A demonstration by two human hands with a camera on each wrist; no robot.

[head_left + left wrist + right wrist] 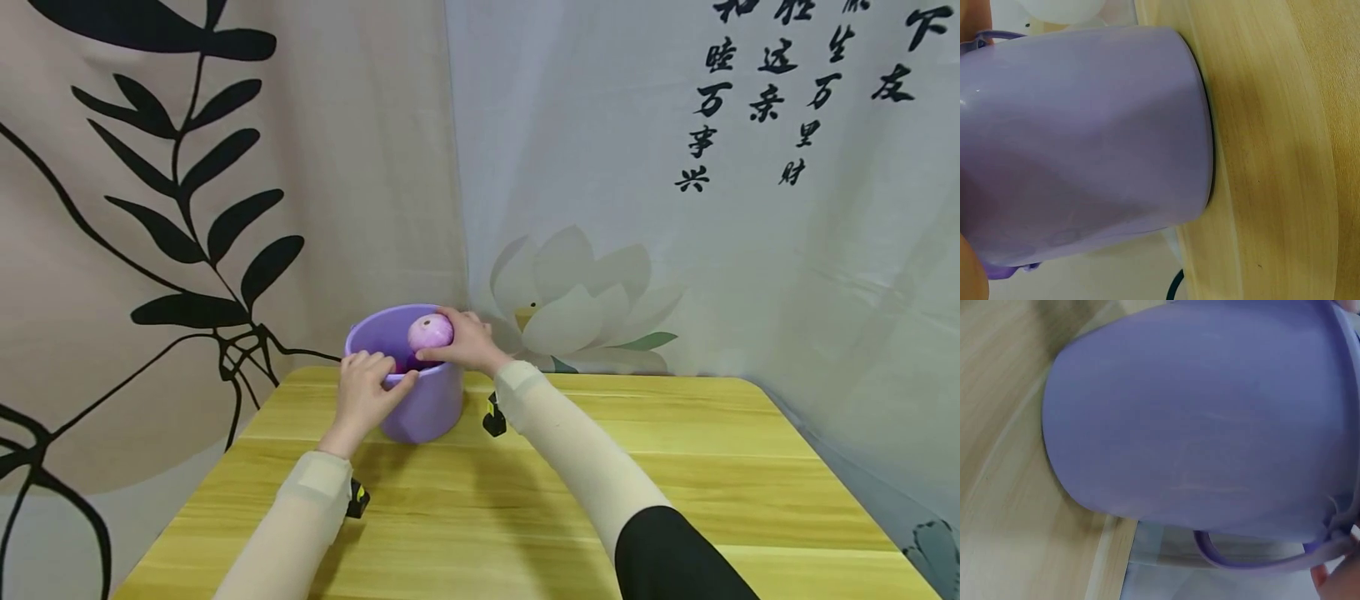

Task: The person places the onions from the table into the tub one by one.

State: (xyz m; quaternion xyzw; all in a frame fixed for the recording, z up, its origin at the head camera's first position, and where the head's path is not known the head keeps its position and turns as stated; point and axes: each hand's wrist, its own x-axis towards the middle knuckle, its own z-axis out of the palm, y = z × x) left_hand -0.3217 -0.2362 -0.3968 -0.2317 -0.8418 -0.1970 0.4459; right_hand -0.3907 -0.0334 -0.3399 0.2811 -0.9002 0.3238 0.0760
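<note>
A purple bucket (pixel 423 408) stands upright near the table's far edge. Over its mouth, my right hand (pixel 472 340) grips a round pink-purple ball (pixel 431 332) with a small dark spot on it. At the near left, my left hand (pixel 366 390) holds the bucket's rim, its fingers over the edge. Something magenta shows inside the bucket, mostly hidden by the hands and the wall. The left wrist view is filled by the bucket's side (pixel 1091 131); the right wrist view shows its handle (pixel 1254 565) hanging down along the outside.
The wooden table (pixel 637 450) spreads out in front and to the right. Behind it hang cloth backdrops, one with a black leaf print (pixel 247 267), the other with a pale lotus (pixel 577 300) and dark writing. A small black device is strapped under each wrist.
</note>
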